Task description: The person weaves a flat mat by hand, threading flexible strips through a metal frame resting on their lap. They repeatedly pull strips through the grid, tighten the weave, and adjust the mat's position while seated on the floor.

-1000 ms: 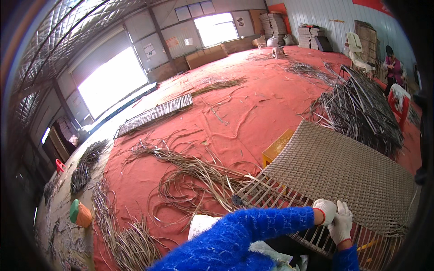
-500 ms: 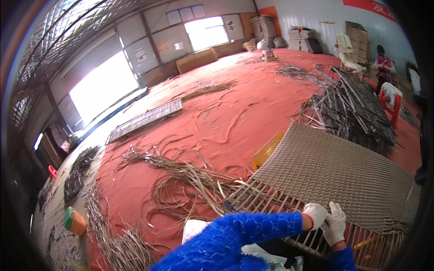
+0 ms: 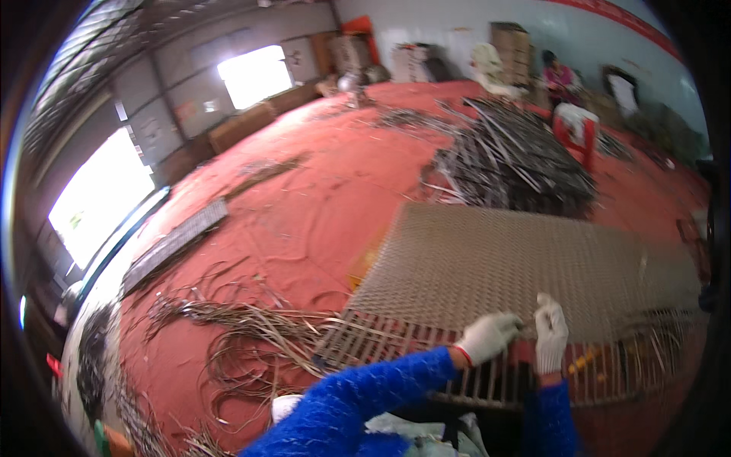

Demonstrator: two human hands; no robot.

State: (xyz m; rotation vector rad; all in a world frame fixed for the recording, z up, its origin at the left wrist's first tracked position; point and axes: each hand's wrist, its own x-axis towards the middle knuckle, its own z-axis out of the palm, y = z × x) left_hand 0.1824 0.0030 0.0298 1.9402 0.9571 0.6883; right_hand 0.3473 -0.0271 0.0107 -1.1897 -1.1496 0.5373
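A brown-grey woven panel (image 3: 495, 259) lies tilted before me, its weave packed tight across the far part. Bare parallel bars of its frame (image 3: 449, 378) show along the near side. My left hand (image 3: 489, 338), in a white knit glove, is over the near edge of the weave with its fingers pinched together. Just to its right, my right hand (image 3: 550, 339), gloved alike, points upward with fingers curled toward the thumb. The hands are a small gap apart. Whatever either one pinches is too thin and blurred to make out.
Long loose strips (image 3: 259, 324) lie heaped on the red floor covering to the left. Beyond the panel rises a big pile of dark strips (image 3: 518, 156), beside a red chair (image 3: 576, 137) and a seated person (image 3: 560, 80). A yellow support (image 3: 365, 263) shows under the panel.
My view has swung to the right. My hands, close together before, are now apart; the right one has risen higher over the weave and the left one points rightward.
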